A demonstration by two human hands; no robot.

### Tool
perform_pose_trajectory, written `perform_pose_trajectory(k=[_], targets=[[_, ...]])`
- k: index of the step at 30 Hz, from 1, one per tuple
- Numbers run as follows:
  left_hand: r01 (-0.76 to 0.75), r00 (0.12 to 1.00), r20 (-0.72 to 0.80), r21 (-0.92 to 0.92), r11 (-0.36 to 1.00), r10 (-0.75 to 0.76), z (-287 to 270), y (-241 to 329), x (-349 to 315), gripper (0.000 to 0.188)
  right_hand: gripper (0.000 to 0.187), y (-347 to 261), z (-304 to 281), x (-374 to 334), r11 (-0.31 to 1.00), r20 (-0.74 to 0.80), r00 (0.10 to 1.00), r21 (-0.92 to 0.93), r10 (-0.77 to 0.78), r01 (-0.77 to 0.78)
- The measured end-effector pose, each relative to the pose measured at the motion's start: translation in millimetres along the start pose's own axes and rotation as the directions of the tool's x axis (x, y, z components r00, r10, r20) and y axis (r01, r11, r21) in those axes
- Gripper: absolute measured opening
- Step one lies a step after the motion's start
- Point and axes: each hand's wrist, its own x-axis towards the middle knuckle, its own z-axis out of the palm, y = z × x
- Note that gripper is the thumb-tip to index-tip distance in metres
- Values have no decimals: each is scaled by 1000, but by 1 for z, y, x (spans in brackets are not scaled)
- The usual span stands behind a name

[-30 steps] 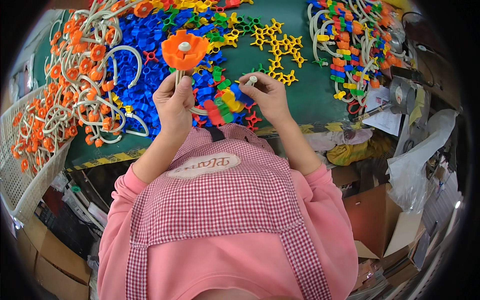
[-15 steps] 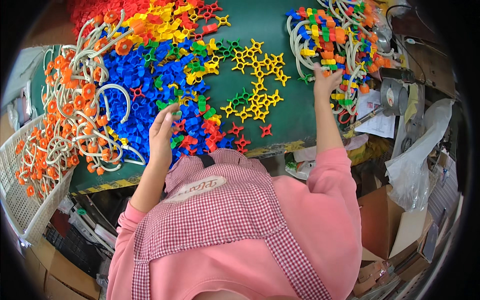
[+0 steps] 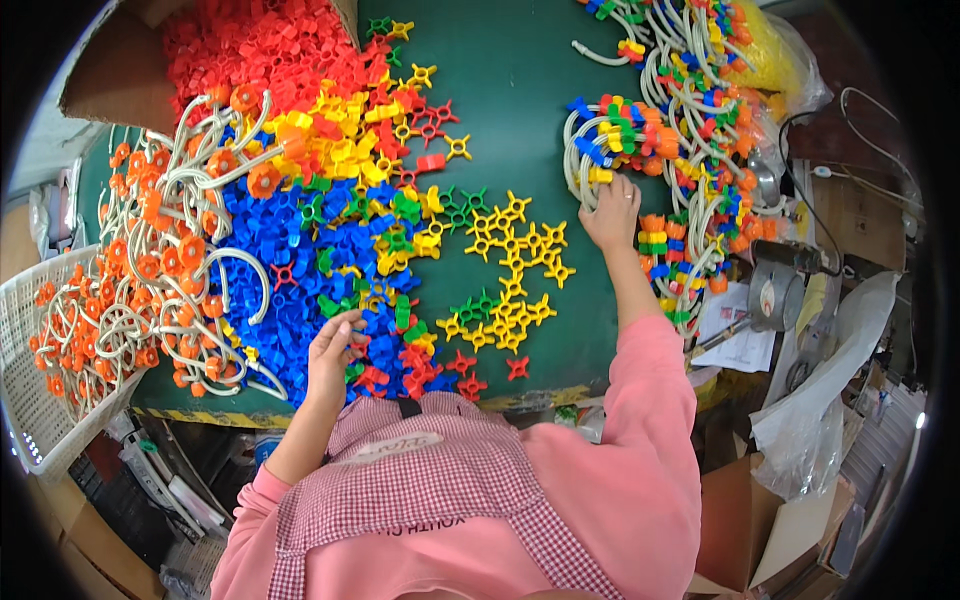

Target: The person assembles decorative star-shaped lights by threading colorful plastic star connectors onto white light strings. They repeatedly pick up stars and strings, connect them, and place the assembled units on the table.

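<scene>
My right hand [image 3: 612, 212] reaches to the near end of a bundle of pale ropes [image 3: 577, 150] threaded with blue, green, yellow, red and orange plastic pieces. Its fingers are closed on the rope beside a yellow piece. My left hand [image 3: 335, 350] is held at the near edge of a heap of blue plastic pieces [image 3: 275, 225], fingers loosely bent and apart, with nothing visible in them. Between the hands, yellow spoked plastic pieces [image 3: 515, 265] lie scattered on the green tabletop [image 3: 500, 110], with a few green ones [image 3: 483, 303] among them.
Left stands a white plastic basket [image 3: 30, 395] beneath ropes with orange knobs [image 3: 165, 250]. Red pieces [image 3: 270, 50] spill from a cardboard box [image 3: 115, 70] at the far left. More threaded ropes [image 3: 690, 140] lie along the right side, near a grey metal roll [image 3: 775, 295].
My right hand has moved left and farther away, closing on the threaded rope. My left hand stays near the blue heap, its fingers more bent. The whole view has shifted.
</scene>
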Motion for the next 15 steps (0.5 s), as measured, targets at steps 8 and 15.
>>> perform_pose_trajectory(k=[8,15], targets=[[22,999,43,-40,999,-20,7,1,15,29,32,-20,5,33,990,21,999,130,44,-46],[-36,999,-19,-72,997,35,-3,14,17,28,27,-5,-38,82,522,37,885,795,464,-307]])
